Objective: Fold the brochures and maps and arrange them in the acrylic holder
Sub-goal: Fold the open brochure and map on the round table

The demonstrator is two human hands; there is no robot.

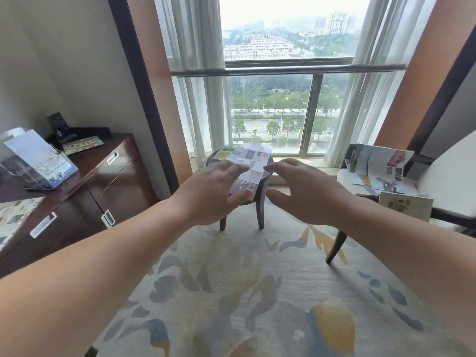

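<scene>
Covering the near-left part of an unfolded brochure (253, 157), the left hand (213, 188) is held out with fingers spread and relaxed, nothing gripped. Whether its fingertips touch the paper cannot be told. The right hand (307, 191) is held just beside the sheet's right edge, likewise open-fingered and holding nothing. Both forearms are cut off by the bottom corners.

One small round table (260, 212) is seen below the window (283, 99), and its top is mostly hidden by the brochure and the hands. A greenish paper (221, 154) shows at the far-left of the top, too blurred to identify.

One acrylic holder (38, 185) stands on the dark wooden dresser (121, 173) at left, well apart from the table. A blue-and-white folded brochure (38, 155) is held upright in its front pocket, and more paper shows behind it, too blurred to count.

One flat printed leaflet (82, 145) lies farther back on the dresser, and another printed sheet (13, 215) is cut off by the left edge.

On the one chair (450, 176) at right, several opened brochures (381, 166) are piled overlapping, so their number cannot be fixed. A pale card (405, 206) leans at the seat's front.
</scene>
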